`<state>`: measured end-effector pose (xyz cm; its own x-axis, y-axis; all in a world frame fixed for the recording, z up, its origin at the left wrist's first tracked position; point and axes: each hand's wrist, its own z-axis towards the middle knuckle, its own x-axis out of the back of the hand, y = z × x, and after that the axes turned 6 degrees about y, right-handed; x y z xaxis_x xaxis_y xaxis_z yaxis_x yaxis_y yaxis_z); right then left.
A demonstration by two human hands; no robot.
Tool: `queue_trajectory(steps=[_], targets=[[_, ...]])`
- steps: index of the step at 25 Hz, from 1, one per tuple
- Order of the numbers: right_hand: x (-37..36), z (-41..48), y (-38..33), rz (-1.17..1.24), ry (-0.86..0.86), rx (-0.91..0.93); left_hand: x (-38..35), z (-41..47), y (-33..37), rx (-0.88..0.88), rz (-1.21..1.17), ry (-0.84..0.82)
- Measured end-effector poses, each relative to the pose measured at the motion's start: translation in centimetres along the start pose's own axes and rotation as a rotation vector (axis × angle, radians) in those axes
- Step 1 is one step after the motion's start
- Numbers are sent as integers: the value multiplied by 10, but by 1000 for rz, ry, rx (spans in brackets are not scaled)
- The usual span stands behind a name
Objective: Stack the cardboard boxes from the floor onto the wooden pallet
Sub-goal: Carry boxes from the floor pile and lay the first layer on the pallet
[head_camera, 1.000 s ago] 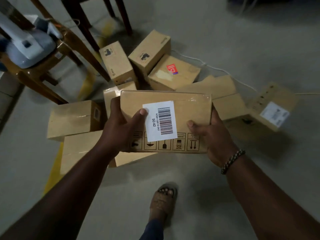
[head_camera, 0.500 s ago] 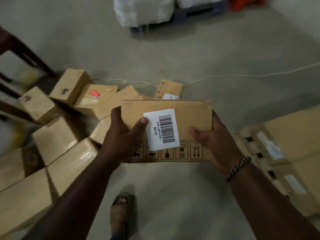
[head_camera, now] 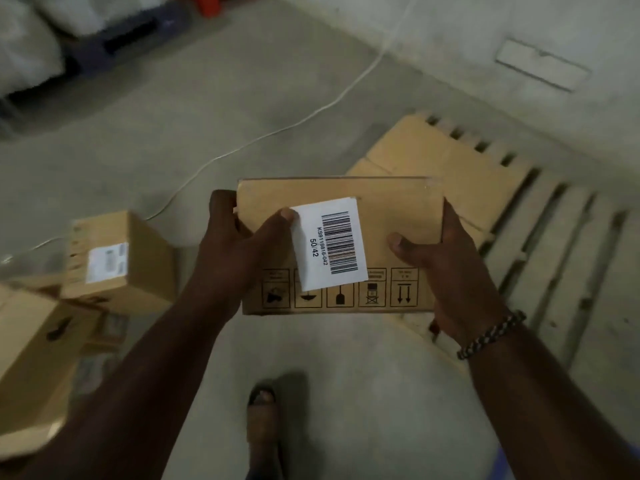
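I hold a flat cardboard box (head_camera: 388, 220) with a white barcode label and handling symbols, chest-high over the concrete floor. My left hand (head_camera: 235, 251) grips its left edge, thumb on the label. My right hand (head_camera: 446, 268) grips its right edge and wears a beaded wristband. The wooden pallet (head_camera: 561, 244) lies on the floor to the right, just beyond the held box. Cardboard boxes (head_camera: 446, 157) lie on the pallet's far left corner, partly hidden behind the held box. Other cardboard boxes (head_camera: 114, 261) sit on the floor at the left.
A white cable (head_camera: 277, 131) runs across the floor from the left boxes toward the back wall. White sacks on a dark pallet (head_camera: 114, 39) stand at the back left. My sandalled foot (head_camera: 263, 417) is below the box. A wall rises behind the wooden pallet.
My view has swung right with the box still in both hands. The floor pile has slid to the left edge and the wooden pallet has come into full view.
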<state>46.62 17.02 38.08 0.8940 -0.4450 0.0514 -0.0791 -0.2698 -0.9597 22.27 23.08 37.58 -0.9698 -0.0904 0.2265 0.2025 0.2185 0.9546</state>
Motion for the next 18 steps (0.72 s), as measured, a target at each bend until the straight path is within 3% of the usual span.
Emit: queue_trajectory(steps=[6,13,18], targets=[[112,67,-3,27,332,17,-176,56,40,12,24,-243],[211,114,18,89,587,-14,-336,74,55,-61,116,-438],[304,145,37,76,726,-15,-444,62,59,14,154,-563]])
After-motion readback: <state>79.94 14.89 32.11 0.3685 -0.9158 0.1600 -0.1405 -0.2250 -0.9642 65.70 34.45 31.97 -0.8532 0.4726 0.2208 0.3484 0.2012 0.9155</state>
